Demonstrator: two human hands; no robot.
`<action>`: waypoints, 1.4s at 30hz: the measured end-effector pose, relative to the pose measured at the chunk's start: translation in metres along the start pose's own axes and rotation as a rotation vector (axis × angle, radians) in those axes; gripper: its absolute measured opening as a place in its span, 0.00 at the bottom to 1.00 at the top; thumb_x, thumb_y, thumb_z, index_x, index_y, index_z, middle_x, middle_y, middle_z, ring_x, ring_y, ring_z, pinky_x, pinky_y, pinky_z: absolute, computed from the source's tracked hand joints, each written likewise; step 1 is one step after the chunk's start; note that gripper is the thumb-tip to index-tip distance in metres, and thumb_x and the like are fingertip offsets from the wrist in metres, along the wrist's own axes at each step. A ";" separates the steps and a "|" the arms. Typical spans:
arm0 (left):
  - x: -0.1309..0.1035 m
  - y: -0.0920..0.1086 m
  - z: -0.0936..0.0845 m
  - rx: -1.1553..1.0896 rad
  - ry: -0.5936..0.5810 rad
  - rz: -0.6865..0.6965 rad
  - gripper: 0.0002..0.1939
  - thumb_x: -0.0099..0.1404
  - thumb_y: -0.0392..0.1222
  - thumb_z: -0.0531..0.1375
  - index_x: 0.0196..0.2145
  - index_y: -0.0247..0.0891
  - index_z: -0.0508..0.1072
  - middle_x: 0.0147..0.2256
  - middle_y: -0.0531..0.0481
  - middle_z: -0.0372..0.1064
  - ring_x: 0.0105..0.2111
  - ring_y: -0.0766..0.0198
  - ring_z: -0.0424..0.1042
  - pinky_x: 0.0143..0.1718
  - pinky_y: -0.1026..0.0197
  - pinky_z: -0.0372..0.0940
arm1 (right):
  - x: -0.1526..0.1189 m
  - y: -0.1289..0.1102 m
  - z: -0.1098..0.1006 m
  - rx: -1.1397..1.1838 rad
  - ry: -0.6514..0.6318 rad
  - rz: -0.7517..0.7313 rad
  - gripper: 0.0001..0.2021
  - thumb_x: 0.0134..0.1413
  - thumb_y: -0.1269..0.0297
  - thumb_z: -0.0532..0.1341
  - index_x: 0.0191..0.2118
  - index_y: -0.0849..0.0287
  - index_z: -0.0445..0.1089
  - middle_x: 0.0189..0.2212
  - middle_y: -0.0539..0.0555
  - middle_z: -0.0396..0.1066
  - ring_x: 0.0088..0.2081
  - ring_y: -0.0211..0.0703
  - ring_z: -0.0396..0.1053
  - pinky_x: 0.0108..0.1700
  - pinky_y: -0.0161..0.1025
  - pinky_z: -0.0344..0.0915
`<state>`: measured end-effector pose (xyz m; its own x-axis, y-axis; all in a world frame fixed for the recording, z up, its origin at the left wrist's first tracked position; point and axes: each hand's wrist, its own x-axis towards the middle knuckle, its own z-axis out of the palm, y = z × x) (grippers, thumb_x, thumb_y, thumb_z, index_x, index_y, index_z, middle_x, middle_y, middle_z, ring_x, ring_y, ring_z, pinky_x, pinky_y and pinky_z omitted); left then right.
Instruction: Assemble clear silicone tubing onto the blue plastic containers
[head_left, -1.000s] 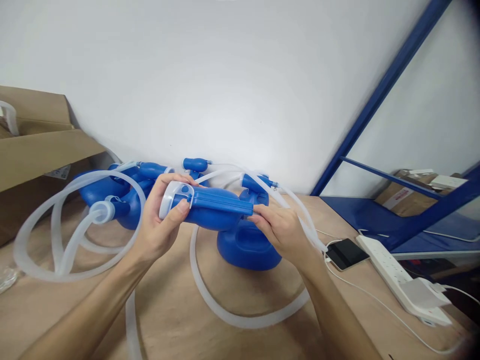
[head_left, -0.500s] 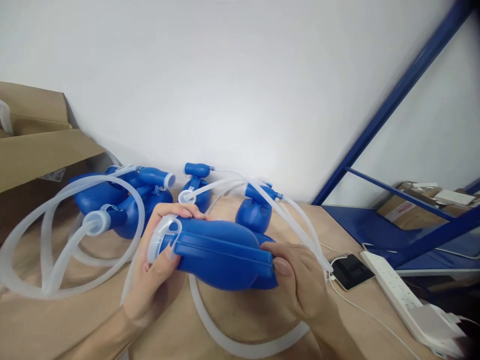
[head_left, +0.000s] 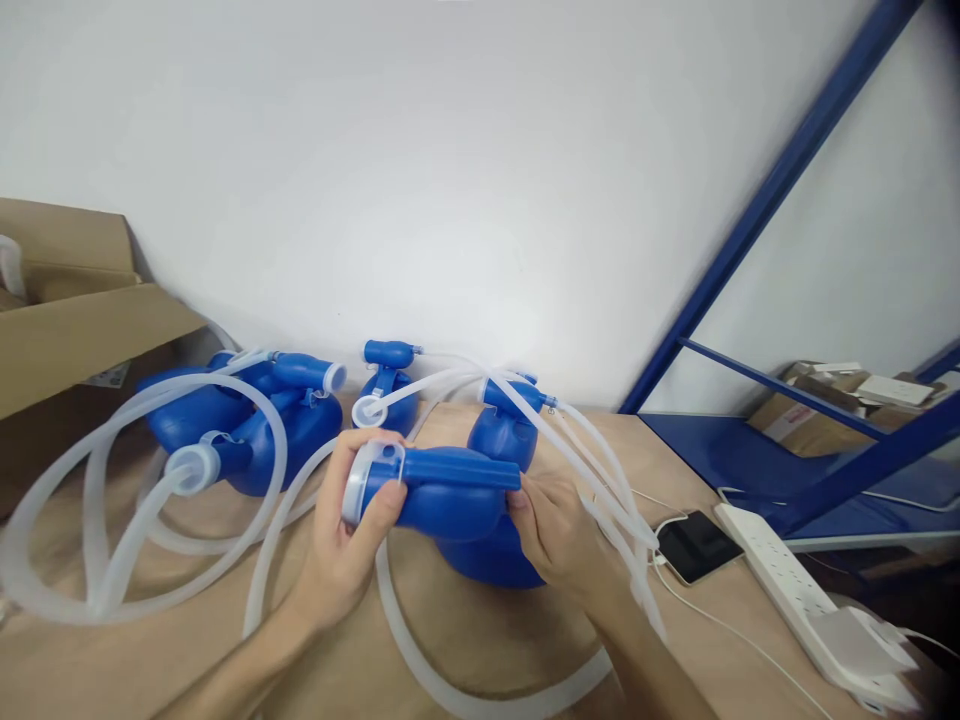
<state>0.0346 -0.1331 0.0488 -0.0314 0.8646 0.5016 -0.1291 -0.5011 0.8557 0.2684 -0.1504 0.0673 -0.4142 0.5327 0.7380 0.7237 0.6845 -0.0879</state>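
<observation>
Hands [head_left: 352,545] grip blue bottle [head_left: 450,490] — right fingertips [head_left: 517,498] partly hidden behind its end.

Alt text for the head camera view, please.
Left hand and right hand hold a blue plastic bottle sideways, left at its whitish-capped neck, right at the far end. Behind are more blue bottles with translucent tubes, against a white wall; a cardboard box stands left, a phone and power strip right.

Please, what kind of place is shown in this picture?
Probably a workroom or storage area: a wooden-topped table holds several blue plastic bottles with pale hoses, an open brown cardboard box stands beside them, and blue metal shelving holds cartons.
</observation>
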 end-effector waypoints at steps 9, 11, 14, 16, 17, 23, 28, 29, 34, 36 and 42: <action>0.015 0.042 -0.020 0.007 -0.106 -0.233 0.20 0.70 0.59 0.63 0.48 0.45 0.66 0.38 0.54 0.68 0.36 0.63 0.70 0.38 0.63 0.68 | 0.001 -0.005 0.008 -0.128 0.070 -0.135 0.11 0.75 0.65 0.53 0.54 0.59 0.69 0.40 0.60 0.80 0.40 0.48 0.80 0.40 0.40 0.76; 0.012 0.045 -0.025 -0.051 -0.181 -0.323 0.21 0.69 0.59 0.64 0.49 0.45 0.63 0.37 0.55 0.67 0.34 0.63 0.70 0.36 0.61 0.69 | 0.002 -0.007 0.014 -0.073 0.048 -0.154 0.10 0.74 0.68 0.53 0.52 0.59 0.70 0.36 0.58 0.80 0.35 0.46 0.80 0.35 0.38 0.75; 0.002 0.044 -0.038 -0.005 -0.233 -0.289 0.23 0.66 0.53 0.68 0.50 0.45 0.63 0.43 0.52 0.69 0.39 0.61 0.72 0.42 0.57 0.70 | -0.001 -0.009 0.028 0.028 -0.005 -0.128 0.13 0.75 0.66 0.51 0.52 0.58 0.73 0.34 0.56 0.80 0.31 0.45 0.79 0.31 0.38 0.75; -0.006 0.042 -0.048 0.074 -0.202 -0.174 0.22 0.66 0.49 0.69 0.50 0.46 0.63 0.46 0.51 0.69 0.43 0.59 0.72 0.46 0.56 0.68 | -0.006 -0.007 0.038 0.068 -0.017 -0.100 0.14 0.75 0.63 0.52 0.51 0.55 0.76 0.34 0.56 0.81 0.31 0.47 0.80 0.34 0.39 0.77; -0.010 0.040 -0.052 0.112 -0.188 -0.096 0.22 0.65 0.48 0.69 0.50 0.46 0.64 0.47 0.50 0.69 0.45 0.58 0.72 0.47 0.55 0.68 | -0.008 -0.006 0.042 0.089 -0.028 -0.071 0.15 0.74 0.60 0.53 0.49 0.53 0.77 0.35 0.56 0.82 0.32 0.48 0.80 0.35 0.39 0.78; -0.005 0.043 -0.086 0.244 -0.334 0.299 0.32 0.62 0.47 0.73 0.56 0.47 0.61 0.54 0.43 0.65 0.55 0.51 0.69 0.57 0.50 0.65 | 0.019 -0.008 0.054 0.281 -0.296 0.122 0.26 0.74 0.47 0.47 0.49 0.53 0.80 0.39 0.58 0.83 0.37 0.53 0.81 0.37 0.44 0.81; 0.005 0.053 -0.125 0.330 -0.345 0.163 0.25 0.68 0.48 0.68 0.57 0.46 0.61 0.55 0.43 0.67 0.55 0.52 0.69 0.57 0.50 0.64 | 0.045 -0.019 0.057 0.184 -0.368 0.084 0.20 0.67 0.46 0.60 0.55 0.50 0.78 0.50 0.57 0.82 0.49 0.56 0.81 0.52 0.51 0.79; 0.004 0.053 -0.131 0.326 -0.301 0.097 0.25 0.68 0.49 0.68 0.56 0.46 0.62 0.53 0.44 0.67 0.52 0.52 0.69 0.55 0.50 0.65 | 0.044 -0.019 0.058 0.155 -0.345 0.116 0.20 0.65 0.45 0.62 0.54 0.50 0.79 0.49 0.57 0.82 0.48 0.57 0.81 0.53 0.51 0.79; -0.004 0.043 -0.153 0.177 -0.238 -0.179 0.28 0.67 0.55 0.66 0.57 0.46 0.60 0.47 0.47 0.67 0.42 0.56 0.67 0.44 0.54 0.66 | 0.037 -0.017 0.066 0.209 -0.269 0.161 0.19 0.64 0.43 0.64 0.46 0.51 0.83 0.42 0.55 0.85 0.41 0.54 0.84 0.44 0.42 0.82; -0.006 0.038 -0.156 0.118 -0.259 -0.213 0.28 0.67 0.55 0.66 0.57 0.46 0.59 0.46 0.47 0.66 0.42 0.57 0.67 0.44 0.54 0.65 | 0.040 -0.021 0.071 0.246 -0.247 0.088 0.18 0.63 0.44 0.65 0.44 0.52 0.83 0.40 0.54 0.85 0.38 0.53 0.84 0.41 0.41 0.82; -0.006 0.026 -0.159 0.041 -0.302 -0.311 0.26 0.70 0.55 0.63 0.58 0.47 0.57 0.48 0.47 0.67 0.41 0.58 0.69 0.44 0.54 0.67 | 0.049 -0.040 0.091 0.267 -0.285 0.029 0.14 0.70 0.52 0.60 0.48 0.51 0.81 0.39 0.56 0.85 0.35 0.53 0.84 0.36 0.42 0.81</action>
<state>-0.1261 -0.1451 0.0474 0.2951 0.9277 0.2286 -0.0467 -0.2250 0.9732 0.1689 -0.1059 0.0464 -0.5597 0.6448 0.5205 0.5836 0.7527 -0.3048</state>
